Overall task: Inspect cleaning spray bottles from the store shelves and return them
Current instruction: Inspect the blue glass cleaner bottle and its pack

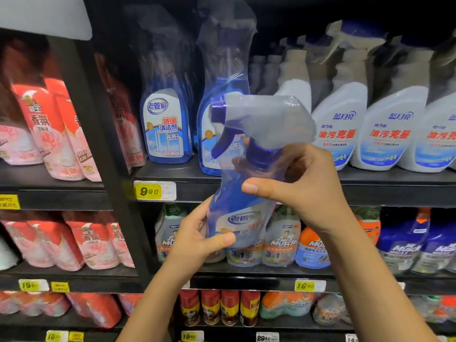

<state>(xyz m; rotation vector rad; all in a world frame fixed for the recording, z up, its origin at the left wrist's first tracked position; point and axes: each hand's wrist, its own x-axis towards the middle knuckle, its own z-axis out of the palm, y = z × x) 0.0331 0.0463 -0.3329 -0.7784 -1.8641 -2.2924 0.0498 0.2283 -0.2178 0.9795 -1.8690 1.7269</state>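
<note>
A blue glass-cleaner spray bottle point(237, 203) wrapped in clear plastic is held up in front of the shelves, its trigger head point(246, 124) pointing left. My left hand point(197, 238) grips the lower body over the label, thumb across the front. Around the bottle's neck, just under the blue cap, my right hand point(303, 183) has its fingers curled. Matching blue bottles point(165, 124) stand on the upper shelf behind it.
White spray bottles point(338, 124) with red lettering fill the upper shelf at right. Mr Muscle bottles point(283, 240) line the shelf below, brown cans point(219, 307) under those. Red and pink refill packs point(56, 129) fill the left bay, behind a black upright post point(103, 149).
</note>
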